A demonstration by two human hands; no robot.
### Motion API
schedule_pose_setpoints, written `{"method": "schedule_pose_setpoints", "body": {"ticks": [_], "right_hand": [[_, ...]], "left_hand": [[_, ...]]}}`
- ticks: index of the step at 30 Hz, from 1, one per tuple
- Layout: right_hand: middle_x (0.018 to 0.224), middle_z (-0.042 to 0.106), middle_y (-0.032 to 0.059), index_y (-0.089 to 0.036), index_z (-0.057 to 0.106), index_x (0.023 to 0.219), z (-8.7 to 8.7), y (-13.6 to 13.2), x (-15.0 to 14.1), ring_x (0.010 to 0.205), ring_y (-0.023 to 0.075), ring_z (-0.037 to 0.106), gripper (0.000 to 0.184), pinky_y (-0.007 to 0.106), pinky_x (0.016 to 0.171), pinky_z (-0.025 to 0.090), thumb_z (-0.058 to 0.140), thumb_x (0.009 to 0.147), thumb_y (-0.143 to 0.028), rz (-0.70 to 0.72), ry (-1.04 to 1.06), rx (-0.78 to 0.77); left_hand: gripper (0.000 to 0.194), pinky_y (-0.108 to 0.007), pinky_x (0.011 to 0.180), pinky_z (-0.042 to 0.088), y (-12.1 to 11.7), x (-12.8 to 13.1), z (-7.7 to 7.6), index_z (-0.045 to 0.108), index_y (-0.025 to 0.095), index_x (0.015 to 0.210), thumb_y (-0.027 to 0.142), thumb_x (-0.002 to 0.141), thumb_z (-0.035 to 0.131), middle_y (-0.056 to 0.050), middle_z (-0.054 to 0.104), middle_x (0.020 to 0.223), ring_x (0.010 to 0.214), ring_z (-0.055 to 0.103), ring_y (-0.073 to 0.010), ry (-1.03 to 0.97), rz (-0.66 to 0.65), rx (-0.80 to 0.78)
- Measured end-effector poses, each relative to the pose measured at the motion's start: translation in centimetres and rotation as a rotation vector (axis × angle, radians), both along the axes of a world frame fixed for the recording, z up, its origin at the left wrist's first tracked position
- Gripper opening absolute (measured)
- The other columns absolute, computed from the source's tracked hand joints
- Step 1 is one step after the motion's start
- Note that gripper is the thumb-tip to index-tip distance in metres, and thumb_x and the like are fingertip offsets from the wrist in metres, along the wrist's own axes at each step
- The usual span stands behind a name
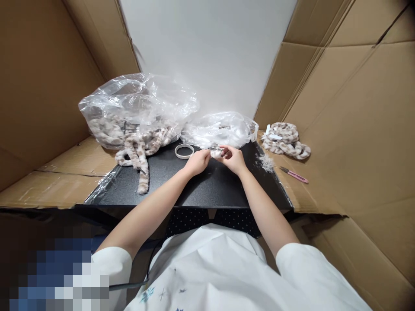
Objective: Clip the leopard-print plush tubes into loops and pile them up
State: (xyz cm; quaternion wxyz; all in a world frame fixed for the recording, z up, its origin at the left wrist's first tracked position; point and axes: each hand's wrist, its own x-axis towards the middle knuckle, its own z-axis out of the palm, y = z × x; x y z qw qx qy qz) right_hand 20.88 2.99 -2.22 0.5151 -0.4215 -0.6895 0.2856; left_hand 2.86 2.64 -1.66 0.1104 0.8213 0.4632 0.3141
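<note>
Over the black tabletop (pixel 212 190), my left hand (pixel 198 163) is closed on one end of a short fluffy plush piece (pixel 216 153), pale and furry. My right hand (pixel 234 160) pinches the other end with curled fingers. Parts of the piece are hidden by the fingers. A roll of pale tape (pixel 177 153) lies flat just left of my left hand. Beyond both hands rests a clear plastic bag (pixel 223 131) with white contents that I cannot make out.
A large clear bag (pixel 136 97) at the back left holds spotted plush strips, some trailing out (pixel 142 166). On the right lie bundled plush loops (pixel 282 138) with white tags, pink thread snips (pixel 295 174) and loose fluff (pixel 266 163). Cardboard walls (pixel 363 112) enclose the sides.
</note>
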Motion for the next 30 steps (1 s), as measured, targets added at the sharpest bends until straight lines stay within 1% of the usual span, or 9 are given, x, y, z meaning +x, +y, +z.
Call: {"method": "schedule_pose_setpoints", "body": {"ticks": [4, 6, 10, 13, 16, 19, 21, 24, 30], "right_hand": [[0.088, 0.070, 0.0063, -0.017, 0.072, 0.101, 0.4, -0.6, -0.2, 0.060, 0.0142, 0.057, 0.045, 0.029, 0.062, 0.048, 0.079, 0.060, -0.034, -0.032, -0.113, 0.090], [0.088, 0.072, 0.0076, -0.016, 0.074, 0.094, 0.5, -0.7, -0.4, 0.062, 0.0157, 0.058, 0.032, 0.030, 0.064, 0.048, 0.075, 0.066, -0.032, -0.085, -0.136, 0.118], [0.072, 0.072, 0.0047, -0.015, 0.076, 0.079, 0.5, -0.5, -0.2, 0.060, 0.0149, 0.057, 0.017, 0.028, 0.062, 0.045, 0.067, 0.072, -0.027, -0.151, -0.140, 0.065], [0.064, 0.070, 0.0026, -0.014, 0.077, 0.077, 0.4, -0.2, 0.1, 0.056, 0.0139, 0.056, 0.018, 0.027, 0.059, 0.044, 0.071, 0.068, -0.029, -0.095, -0.137, -0.020], [0.073, 0.074, 0.0050, -0.014, 0.077, 0.078, 0.2, -0.2, -0.1, 0.066, 0.0178, 0.065, 0.021, 0.028, 0.066, 0.049, 0.077, 0.062, -0.028, -0.040, -0.086, -0.040], [0.079, 0.076, 0.0071, -0.015, 0.077, 0.078, 0.1, -0.4, -0.5, 0.073, 0.0217, 0.069, 0.019, 0.030, 0.070, 0.051, 0.078, 0.060, -0.021, -0.072, -0.098, -0.016], [0.079, 0.076, 0.0075, -0.016, 0.077, 0.078, 0.0, -0.5, -0.6, 0.074, 0.0232, 0.070, 0.016, 0.032, 0.071, 0.052, 0.076, 0.063, -0.020, -0.103, -0.119, 0.013], [0.080, 0.077, 0.0072, -0.018, 0.078, 0.077, -0.1, -0.3, -0.5, 0.077, 0.0253, 0.071, 0.014, 0.035, 0.074, 0.053, 0.077, 0.064, -0.023, -0.067, -0.098, 0.017], [0.073, 0.075, 0.0071, -0.016, 0.076, 0.075, -0.5, 0.6, 0.1, 0.072, 0.0253, 0.071, 0.029, 0.038, 0.073, 0.056, 0.083, 0.055, -0.036, 0.107, 0.132, -0.201]], "left_hand": [[0.026, -0.030, 0.065, 0.036, -0.3, 0.0, 0.2, 0.056, 0.019, 0.073, 0.024, 0.092, 0.040, -0.010, 0.062, 0.077, 0.071, 0.056, -0.0219, 0.161, 0.082, 0.034], [0.027, -0.031, 0.066, 0.036, -0.5, 0.1, 0.3, 0.058, 0.018, 0.077, 0.026, 0.094, 0.038, -0.011, 0.064, 0.081, 0.074, 0.058, -0.0230, 0.223, 0.101, 0.041], [0.026, -0.030, 0.068, 0.038, -1.0, 0.4, 0.7, 0.060, 0.019, 0.083, 0.028, 0.094, 0.038, -0.009, 0.066, 0.085, 0.080, 0.060, -0.0223, 0.299, 0.068, 0.023], [0.027, -0.029, 0.069, 0.039, -1.1, 0.4, 0.9, 0.061, 0.020, 0.083, 0.029, 0.094, 0.038, -0.008, 0.067, 0.086, 0.081, 0.060, -0.0209, 0.305, 0.060, 0.014], [0.027, -0.030, 0.067, 0.038, -1.0, 0.3, 0.7, 0.060, 0.019, 0.080, 0.028, 0.094, 0.038, -0.008, 0.067, 0.085, 0.079, 0.060, -0.0210, 0.294, 0.105, 0.023], [0.026, -0.030, 0.065, 0.036, -0.9, 0.3, 0.5, 0.060, 0.019, 0.079, 0.028, 0.092, 0.039, -0.008, 0.067, 0.084, 0.078, 0.059, -0.0215, 0.283, 0.117, 0.030], [0.025, -0.030, 0.066, 0.036, -0.9, 0.3, 0.4, 0.060, 0.019, 0.079, 0.028, 0.092, 0.040, -0.008, 0.066, 0.084, 0.079, 0.059, -0.0216, 0.278, 0.089, 0.033], [0.026, -0.030, 0.066, 0.036, -0.8, 0.3, 0.3, 0.058, 0.019, 0.078, 0.029, 0.093, 0.040, -0.007, 0.065, 0.081, 0.077, 0.058, -0.0209, 0.264, 0.040, 0.035], [0.027, -0.027, 0.067, 0.038, -0.1, 0.0, -0.1, 0.052, 0.018, 0.074, 0.030, 0.094, 0.038, -0.005, 0.061, 0.075, 0.072, 0.055, -0.0172, 0.092, -0.107, 0.010]]}}
